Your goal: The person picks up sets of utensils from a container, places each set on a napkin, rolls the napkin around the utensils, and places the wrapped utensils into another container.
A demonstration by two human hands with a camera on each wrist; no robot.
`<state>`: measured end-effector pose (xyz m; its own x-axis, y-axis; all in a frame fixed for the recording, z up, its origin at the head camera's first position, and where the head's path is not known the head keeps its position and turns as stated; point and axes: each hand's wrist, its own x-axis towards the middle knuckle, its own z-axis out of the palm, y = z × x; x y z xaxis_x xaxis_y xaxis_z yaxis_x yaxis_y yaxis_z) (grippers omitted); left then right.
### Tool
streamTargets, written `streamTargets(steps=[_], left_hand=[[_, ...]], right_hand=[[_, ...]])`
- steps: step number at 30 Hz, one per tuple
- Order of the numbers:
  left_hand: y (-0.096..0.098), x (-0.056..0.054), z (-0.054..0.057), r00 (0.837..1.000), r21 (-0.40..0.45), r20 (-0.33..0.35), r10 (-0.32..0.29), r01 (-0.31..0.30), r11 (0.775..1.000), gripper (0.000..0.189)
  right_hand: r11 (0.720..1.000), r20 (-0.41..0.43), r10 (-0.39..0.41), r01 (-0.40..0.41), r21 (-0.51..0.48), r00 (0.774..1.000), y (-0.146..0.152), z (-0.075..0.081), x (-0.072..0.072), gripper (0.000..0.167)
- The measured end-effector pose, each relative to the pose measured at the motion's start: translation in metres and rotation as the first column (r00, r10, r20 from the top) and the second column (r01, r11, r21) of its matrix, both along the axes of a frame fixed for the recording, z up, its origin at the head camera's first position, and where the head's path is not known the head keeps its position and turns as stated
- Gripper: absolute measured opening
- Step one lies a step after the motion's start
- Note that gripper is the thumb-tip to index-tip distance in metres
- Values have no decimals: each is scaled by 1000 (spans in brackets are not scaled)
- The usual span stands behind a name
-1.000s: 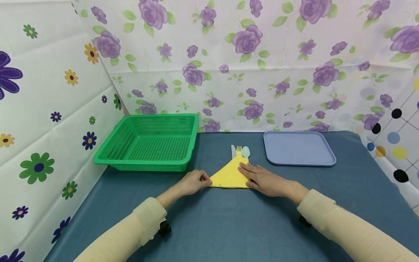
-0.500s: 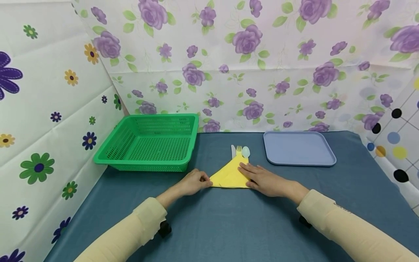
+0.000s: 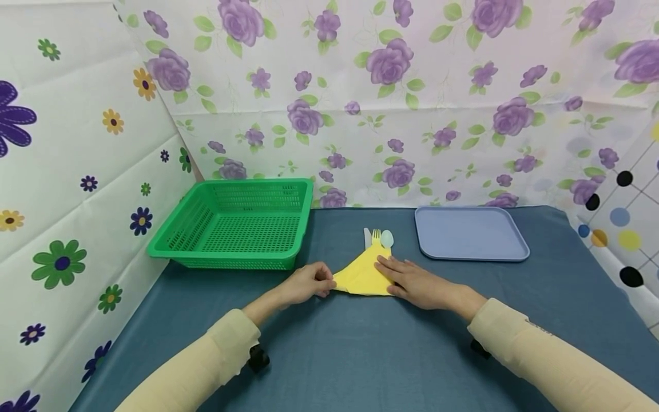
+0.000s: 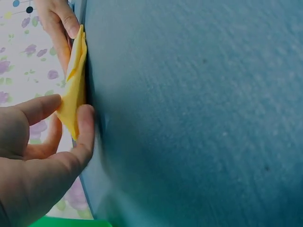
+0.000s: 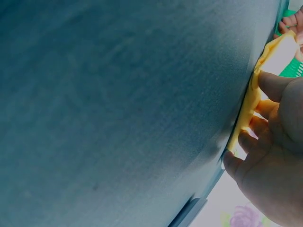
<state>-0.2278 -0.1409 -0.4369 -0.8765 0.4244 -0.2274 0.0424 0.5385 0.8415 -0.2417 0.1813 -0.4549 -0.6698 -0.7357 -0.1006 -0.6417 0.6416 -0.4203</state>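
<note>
A folded yellow napkin (image 3: 362,276) lies at the middle of the table. From its top stick out a knife (image 3: 367,237), a yellow fork (image 3: 376,236) and a pale blue spoon (image 3: 387,238); their lower parts are hidden under the cloth. My left hand (image 3: 308,282) pinches the napkin's left corner between thumb and fingers. In the left wrist view that corner of the napkin (image 4: 71,106) is lifted at the table surface. With extended fingers, my right hand (image 3: 419,284) presses on the napkin's right side, its thumb at the lower edge.
A green perforated plastic basket (image 3: 231,260) stands at the back left. At the back right lies a blue-grey tray (image 3: 471,232). The blue tablecloth (image 3: 350,355) ends at a flowered curtain (image 3: 360,143) behind.
My left hand has risen slightly and shifted a little to the right, lifting the napkin's left corner. The right hand stays in place.
</note>
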Motion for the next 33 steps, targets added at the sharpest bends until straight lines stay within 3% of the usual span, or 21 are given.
streamTargets(steps=[3, 7, 15, 26, 33], left_hand=[[3, -2, -2, 1000, 86, 28, 12, -15, 996, 26], [8, -5, -8, 1000, 130, 12, 18, -20, 991, 31], [16, -10, -11, 991, 23, -129, -40, 44, 999, 21], [22, -12, -6, 981, -35, -88, -172, 170, 985, 53], [27, -13, -8, 973, -150, -155, -173, 150, 977, 52]], right_hand=[[1000, 4, -3, 3, -1, 1000, 0, 1, 0, 65], [1000, 9, -13, 13, 3, 1000, 0, 1, 1, 64], [1000, -1, -14, 14, 1, 1000, -1, 1, 1, 64], [1000, -60, 13, -12, 14, 998, -3, 0, 4, 59], [998, -155, 68, -65, 27, 986, -2, 0, 4, 57]])
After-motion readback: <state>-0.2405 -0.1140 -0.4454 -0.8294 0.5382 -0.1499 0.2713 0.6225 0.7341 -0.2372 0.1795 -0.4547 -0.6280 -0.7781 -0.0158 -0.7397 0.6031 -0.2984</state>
